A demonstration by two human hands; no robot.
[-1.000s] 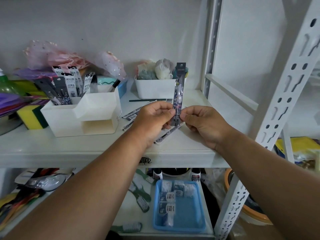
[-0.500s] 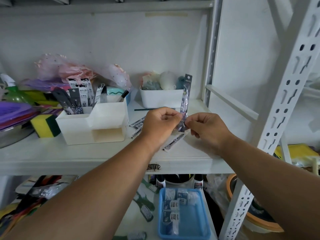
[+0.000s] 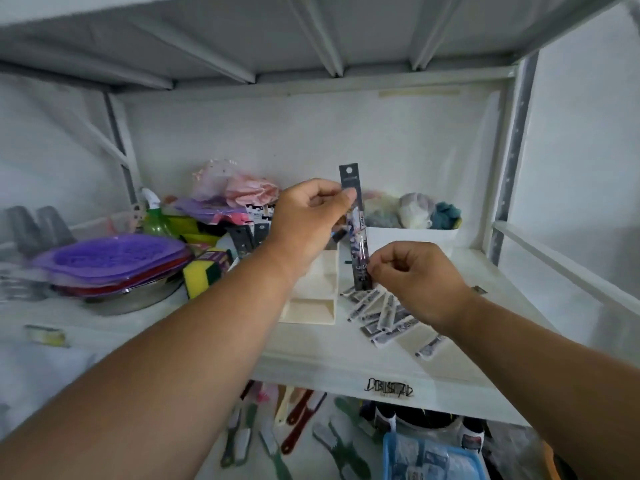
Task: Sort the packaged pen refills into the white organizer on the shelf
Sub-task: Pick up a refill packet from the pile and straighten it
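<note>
Both hands raised vs 0.5 s ago: left hand [image 3: 308, 216] now pinches the top of the held refill pack [image 3: 356, 233] just below its dark header, right hand [image 3: 412, 278] pinches the bottom end. Before, both gripped it low near the middle. Camera view also tilted up; underside of upper shelf now visible.

Pack is upright, slight tilt, held in air above the shelf [image 3: 346, 362], in front of the white bin [image 3: 415, 237] w/ cloth-like items at the back. Left fingers [image 3: 346, 197] clenched on pack's upper part; right fingers [image 3: 375, 268] clenched on its lower edge.

White organizer [image 3: 311, 299] sits on shelf just left of the pack, partly hidden by left wrist; several dark-header packs [image 3: 249, 237] stand in its rear compartment. Front compartments: contents can't tell.

Loose refill packs [image 3: 381, 313] lie fanned on shelf right of organizer, under the right hand. Left side: purple trays [image 3: 110, 258] on a metal bowl, yellow/green sponge [image 3: 202, 273] beside them. Image motion-blurred.
</note>
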